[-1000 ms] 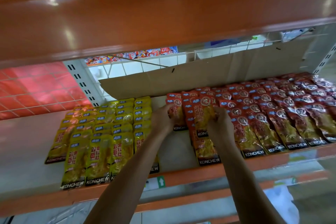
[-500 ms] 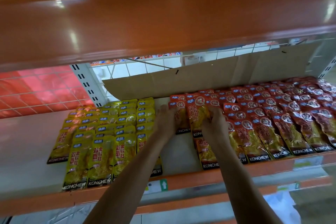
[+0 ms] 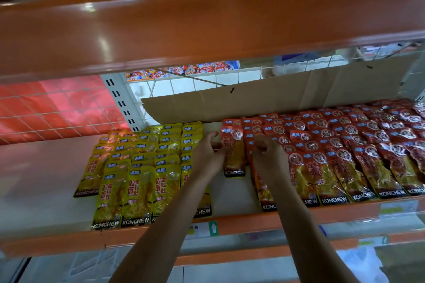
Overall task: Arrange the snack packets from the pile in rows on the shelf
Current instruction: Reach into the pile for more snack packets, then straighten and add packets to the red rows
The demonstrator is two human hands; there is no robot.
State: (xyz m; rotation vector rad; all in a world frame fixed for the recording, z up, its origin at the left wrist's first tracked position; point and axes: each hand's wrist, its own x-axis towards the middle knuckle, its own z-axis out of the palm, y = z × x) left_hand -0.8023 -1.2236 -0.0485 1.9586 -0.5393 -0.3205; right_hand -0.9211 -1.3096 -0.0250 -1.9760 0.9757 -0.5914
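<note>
Head view is showing a shelf (image 3: 232,193) carrying two blocks of snack packets: yellow packets (image 3: 140,167) lying in overlapping rows on the left, red packets (image 3: 340,145) filling the right half in like rows. Between the blocks a strip of bare shelf is staying open, and one red packet (image 3: 233,156) is lying there at the left edge of the red block. Left hand (image 3: 208,156) is pinching this packet's left margin, fingers closed on it; right hand (image 3: 268,158) is hovering just beside it over the neighbouring red rows, fingers curled together, and whether anything is being held there cannot be told. Judged step: seating the packet as the start of a new red column. Doing it well is likely meaning sliding it flat, label upward, its top tucked under the packet behind so the overlap is matching the adjoining columns. Clearances: orange upper shelf beam (image 3: 207,30) is hanging low over the wrists, cardboard backing (image 3: 276,96) is closing the rear, orange front lip (image 3: 253,220) is limiting forward placement; open room is lying in the central strip and far left.
</note>
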